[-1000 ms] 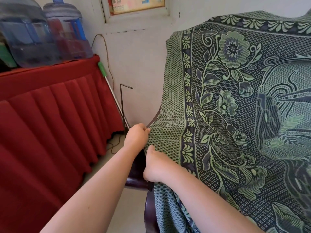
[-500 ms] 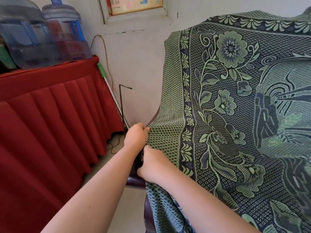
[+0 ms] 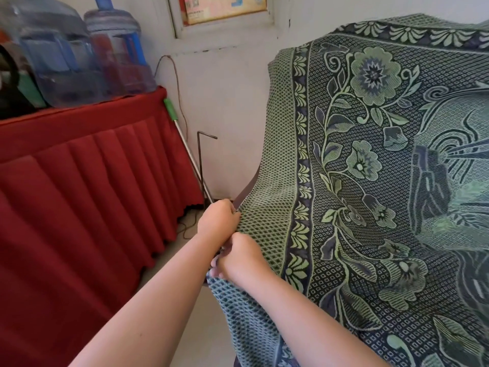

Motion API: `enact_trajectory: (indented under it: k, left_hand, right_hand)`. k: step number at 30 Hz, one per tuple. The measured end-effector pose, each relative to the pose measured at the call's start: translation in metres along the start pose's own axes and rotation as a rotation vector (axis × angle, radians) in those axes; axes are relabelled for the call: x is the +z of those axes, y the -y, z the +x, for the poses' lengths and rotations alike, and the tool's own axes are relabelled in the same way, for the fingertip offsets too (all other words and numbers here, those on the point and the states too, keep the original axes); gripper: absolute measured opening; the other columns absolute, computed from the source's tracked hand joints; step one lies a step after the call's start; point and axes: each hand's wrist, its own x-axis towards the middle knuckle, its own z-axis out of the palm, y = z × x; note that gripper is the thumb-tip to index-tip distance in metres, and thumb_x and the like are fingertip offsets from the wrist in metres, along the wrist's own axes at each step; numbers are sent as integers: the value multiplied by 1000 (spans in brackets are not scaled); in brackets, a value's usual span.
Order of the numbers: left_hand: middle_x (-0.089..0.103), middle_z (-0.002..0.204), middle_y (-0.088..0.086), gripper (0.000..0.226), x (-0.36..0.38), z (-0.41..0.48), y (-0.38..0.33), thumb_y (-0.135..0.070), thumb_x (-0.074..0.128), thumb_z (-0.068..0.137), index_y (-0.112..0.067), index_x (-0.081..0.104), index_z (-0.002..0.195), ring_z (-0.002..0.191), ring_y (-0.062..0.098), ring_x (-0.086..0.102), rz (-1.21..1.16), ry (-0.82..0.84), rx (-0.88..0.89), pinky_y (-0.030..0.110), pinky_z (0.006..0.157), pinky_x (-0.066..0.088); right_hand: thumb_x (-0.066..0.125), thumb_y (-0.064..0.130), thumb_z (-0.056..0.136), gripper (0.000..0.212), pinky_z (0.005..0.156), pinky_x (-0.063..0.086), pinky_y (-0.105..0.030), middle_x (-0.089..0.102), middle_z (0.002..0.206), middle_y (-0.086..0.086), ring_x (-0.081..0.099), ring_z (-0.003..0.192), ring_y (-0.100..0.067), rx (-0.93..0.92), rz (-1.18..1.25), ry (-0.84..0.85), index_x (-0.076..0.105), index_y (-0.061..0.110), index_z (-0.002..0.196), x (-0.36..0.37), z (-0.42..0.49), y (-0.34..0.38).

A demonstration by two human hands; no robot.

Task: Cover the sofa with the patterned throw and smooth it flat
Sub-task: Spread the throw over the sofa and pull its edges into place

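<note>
Green woven throw with dark blue floral and border pattern (image 3: pixel 370 181): draped over the sofa, filling the frame from 12 to 5 o'clock; right and bottom portions cut off. Dark brown sofa frame (image 3: pixel 244 190): almost wholly hidden, 1 sliver of armrest exposed at centre. Left hand (image 3: pixel 218 221): fist closed on the throw's left edge at the armrest. Right hand (image 3: pixel 239 260): just below, touching the left, fingers curled onto the same edge; fingertips partly hidden. Fabric ripples below the hands. At 9 o'clock, red pleated table skirt (image 3: pixel 87 194); 2 clear plastic water jugs (image 3: pixel 87 49) at 10 o'clock, blurred.
</note>
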Motion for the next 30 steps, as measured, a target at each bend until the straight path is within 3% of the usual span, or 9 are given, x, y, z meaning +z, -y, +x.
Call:
enact_trajectory:
  k: [5, 8, 12, 15, 21, 26, 30]
  left_hand:
    - [65, 110, 11, 28, 4, -7, -1, -29, 46, 93, -7, 53, 109, 103, 32, 60, 280, -47, 45, 34, 74, 44]
    - [55, 122, 8, 32, 4, -8, -2, -29, 44, 93, -15, 51, 120, 115, 30, 51, 509, -99, 180, 37, 88, 41]
    - [51, 133, 0, 32, 8, -3, -1, -23, 40, 97, -19, 55, 125, 123, 20, 47, 353, 85, 404, 36, 95, 40]
    - [45, 144, -1, 38, 12, 3, 2, -30, 34, 101, -20, 47, 135, 131, 17, 44, 315, 186, 371, 37, 102, 41]
    - [21, 158, -4, 47, 13, 15, -2, -32, 22, 103, -21, 26, 149, 145, 12, 22, 397, 352, 284, 50, 115, 23]
    - [52, 134, 5, 34, 14, 12, -10, -24, 38, 99, -13, 54, 126, 125, 22, 49, 288, 211, 290, 42, 104, 38]
    - [59, 116, 7, 26, 17, 8, -21, -18, 44, 94, -10, 63, 109, 109, 26, 56, 227, 111, 317, 38, 90, 46]
  right_hand:
    - [56, 17, 87, 26, 72, 41, -32, 58, 114, -9, 57, 98, -26, -141, -439, -25, 53, 8, 111, -15, -15, -4]
    - [59, 25, 88, 32, 84, 43, -37, 47, 122, -10, 51, 111, -30, -262, -639, -68, 51, 10, 116, -19, -21, -11]
    - [62, 30, 86, 37, 95, 36, -39, 36, 127, -9, 36, 118, -29, -365, -746, -98, 56, 11, 117, -23, -23, -19]
    - [60, 34, 87, 37, 98, 32, -42, 35, 131, -10, 34, 121, -31, -401, -778, -135, 58, 10, 115, -20, -20, -23]
    - [53, 38, 90, 41, 102, 28, -44, 35, 134, -10, 32, 124, -30, -371, -765, -163, 59, 8, 118, -19, -11, -23]
    - [51, 25, 92, 29, 98, 36, -40, 43, 126, -9, 40, 118, -29, -357, -626, -162, 60, 6, 112, -29, -10, -25]
    - [48, 19, 91, 23, 87, 46, -37, 50, 115, -9, 52, 104, -27, -336, -484, -171, 66, 7, 101, -40, -7, -27]
